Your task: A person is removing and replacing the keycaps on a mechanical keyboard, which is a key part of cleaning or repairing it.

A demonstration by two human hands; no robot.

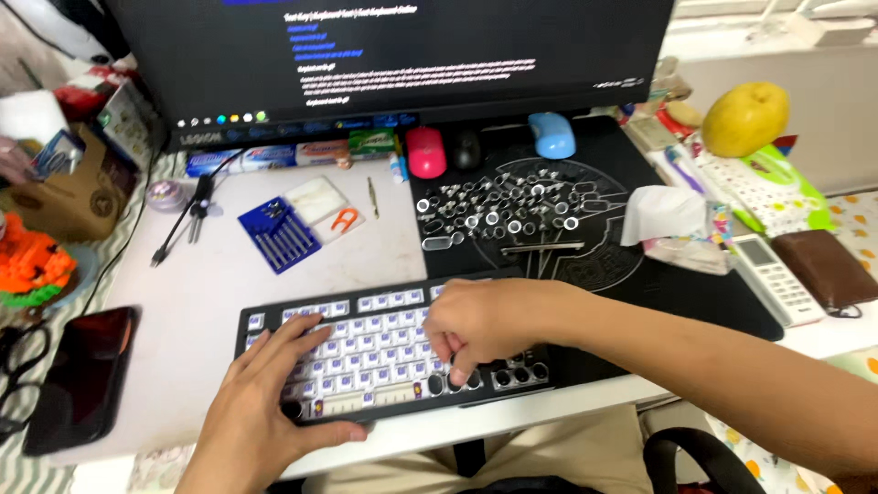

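Head view. Keyboard (384, 352) at lower centre of frame, on white table (183, 302), black case, pale keycaps.

Left hand (265, 393) lies flat on keyboard's lower left, fingers spread wide, holding nothing.

Right hand (476, 325) on keyboard's right side, fingers curled narrow, tips pressing on keys; grasp cannot be told.

Loose silver parts (498, 210) on black mat (640, 274), upper centre.
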